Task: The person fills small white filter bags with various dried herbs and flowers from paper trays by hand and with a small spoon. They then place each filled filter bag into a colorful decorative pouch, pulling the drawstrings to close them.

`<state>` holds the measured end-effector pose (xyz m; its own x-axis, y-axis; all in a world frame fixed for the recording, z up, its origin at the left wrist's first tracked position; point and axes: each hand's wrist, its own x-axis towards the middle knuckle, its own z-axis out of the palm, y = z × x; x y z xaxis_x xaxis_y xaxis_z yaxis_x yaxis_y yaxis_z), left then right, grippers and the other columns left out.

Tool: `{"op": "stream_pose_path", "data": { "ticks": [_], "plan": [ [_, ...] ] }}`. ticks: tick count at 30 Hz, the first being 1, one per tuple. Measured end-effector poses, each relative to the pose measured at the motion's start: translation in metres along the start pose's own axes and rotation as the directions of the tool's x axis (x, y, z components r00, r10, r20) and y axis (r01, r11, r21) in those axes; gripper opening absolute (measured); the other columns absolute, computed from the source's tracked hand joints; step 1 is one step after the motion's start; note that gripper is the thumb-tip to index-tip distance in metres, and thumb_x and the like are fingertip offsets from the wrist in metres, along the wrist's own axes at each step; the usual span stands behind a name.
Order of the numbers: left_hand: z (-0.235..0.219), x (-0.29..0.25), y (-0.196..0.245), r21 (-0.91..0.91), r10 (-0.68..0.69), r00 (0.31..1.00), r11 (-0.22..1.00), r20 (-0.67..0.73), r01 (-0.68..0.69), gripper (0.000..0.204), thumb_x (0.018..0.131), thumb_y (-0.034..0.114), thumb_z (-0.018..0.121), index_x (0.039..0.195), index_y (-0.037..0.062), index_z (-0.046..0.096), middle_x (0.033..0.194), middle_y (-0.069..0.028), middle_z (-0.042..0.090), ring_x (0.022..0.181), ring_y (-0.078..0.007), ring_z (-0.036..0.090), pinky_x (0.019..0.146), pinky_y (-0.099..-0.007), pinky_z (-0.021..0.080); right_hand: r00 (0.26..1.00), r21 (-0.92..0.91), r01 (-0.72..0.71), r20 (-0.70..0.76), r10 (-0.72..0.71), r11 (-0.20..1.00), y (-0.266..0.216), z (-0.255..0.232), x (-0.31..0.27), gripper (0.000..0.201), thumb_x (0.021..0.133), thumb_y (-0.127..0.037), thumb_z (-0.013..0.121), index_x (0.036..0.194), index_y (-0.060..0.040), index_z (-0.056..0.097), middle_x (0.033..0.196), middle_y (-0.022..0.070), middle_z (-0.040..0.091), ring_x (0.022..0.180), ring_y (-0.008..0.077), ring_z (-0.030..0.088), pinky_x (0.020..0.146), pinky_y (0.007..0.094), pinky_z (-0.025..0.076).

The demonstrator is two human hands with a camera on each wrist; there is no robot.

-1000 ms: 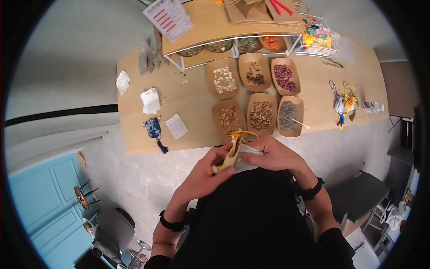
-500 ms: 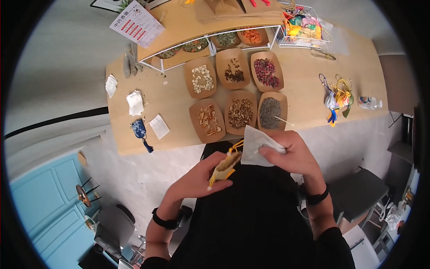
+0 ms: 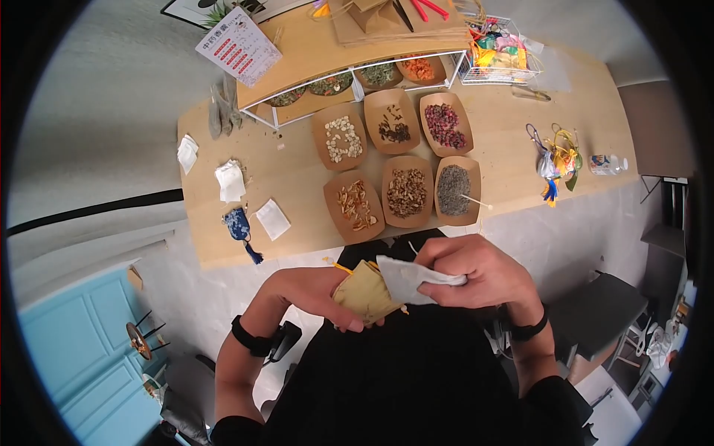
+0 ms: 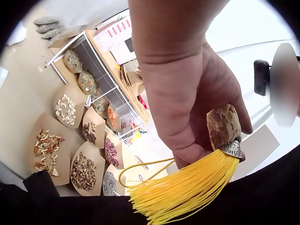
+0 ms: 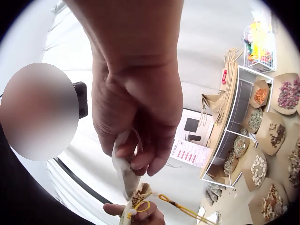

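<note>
My left hand [image 3: 309, 288] holds a pale yellow drawstring sachet [image 3: 364, 294] in front of my black shirt, thumb across its face. In the left wrist view a yellow tassel [image 4: 183, 187] with a metal cap hangs from the sachet. My right hand [image 3: 482, 269] pinches a white filter bag [image 3: 407, 279] between thumb and fingers, right at the sachet's edge. From the right wrist, the bag's lower end [image 5: 128, 180] is seen just over the sachet's gathered mouth [image 5: 140, 193], with a yellow cord [image 5: 180, 207] trailing off.
Several paper trays of dried herbs stand ahead, including a tray of grey seeds [image 3: 454, 189] with a small stick. At left lie a blue sachet [image 3: 236, 223] and white bags [image 3: 273, 218]. Behind are a shelf [image 3: 327, 78] and a wire basket [image 3: 502, 63]; a bottle [image 3: 606, 164] lies right.
The left hand has turned the sachet so its broad face shows. The right hand first drew the white bag away to the right, then brought it back against the sachet, its fingers more curled.
</note>
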<state>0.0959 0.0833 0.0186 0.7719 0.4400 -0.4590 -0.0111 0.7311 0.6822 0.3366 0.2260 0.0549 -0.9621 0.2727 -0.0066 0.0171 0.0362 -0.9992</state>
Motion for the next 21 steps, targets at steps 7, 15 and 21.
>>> {"op": "stream_pose_path", "data": {
  "ticks": [7, 15, 21],
  "plan": [
    [-0.004, -0.006, -0.013, 0.056, -0.105, 0.993, 0.993, 0.057, 0.102, 0.047, 0.084, 0.022, 0.075, 0.123, 0.0014, 0.058, 0.110, -0.0060, 0.067, 0.091, -0.0138, 0.064, 0.075, -0.0284, 0.055, 0.988, 0.023, -0.077, -0.134, 0.080, 0.997, 0.013, -0.002, -0.007, 0.014, 0.080, 0.000, 0.070, 0.074, 0.0045, 0.059, 0.081, 0.0078, 0.063, 0.068, 0.0154, 0.057, 0.058, 0.0295, 0.043],
    [0.007, -0.007, 0.003, 0.140, -0.165, 0.986, 0.977, 0.017, 0.161, 0.040, 0.088, 0.022, 0.071, 0.120, 0.0006, 0.059, 0.100, -0.0057, 0.068, 0.074, -0.0131, 0.066, 0.063, -0.0251, 0.055, 0.990, 0.027, -0.014, -0.136, 0.018, 1.000, 0.013, 0.023, -0.003, 0.012, 0.081, 0.001, 0.070, 0.076, 0.0048, 0.060, 0.086, 0.0098, 0.065, 0.071, 0.0172, 0.060, 0.061, 0.0302, 0.045],
    [0.014, -0.002, 0.003, 0.060, -0.077, 0.990, 0.995, -0.122, 0.084, 0.043, 0.088, 0.028, 0.069, 0.119, -0.0001, 0.057, 0.098, -0.0070, 0.065, 0.079, -0.0139, 0.065, 0.061, -0.0260, 0.055, 0.987, 0.075, -0.093, -0.127, 0.102, 0.993, 0.016, 0.030, -0.014, 0.009, 0.083, -0.003, 0.068, 0.080, 0.0041, 0.064, 0.087, 0.0090, 0.065, 0.073, 0.0181, 0.061, 0.064, 0.0295, 0.047]
  ]
}}
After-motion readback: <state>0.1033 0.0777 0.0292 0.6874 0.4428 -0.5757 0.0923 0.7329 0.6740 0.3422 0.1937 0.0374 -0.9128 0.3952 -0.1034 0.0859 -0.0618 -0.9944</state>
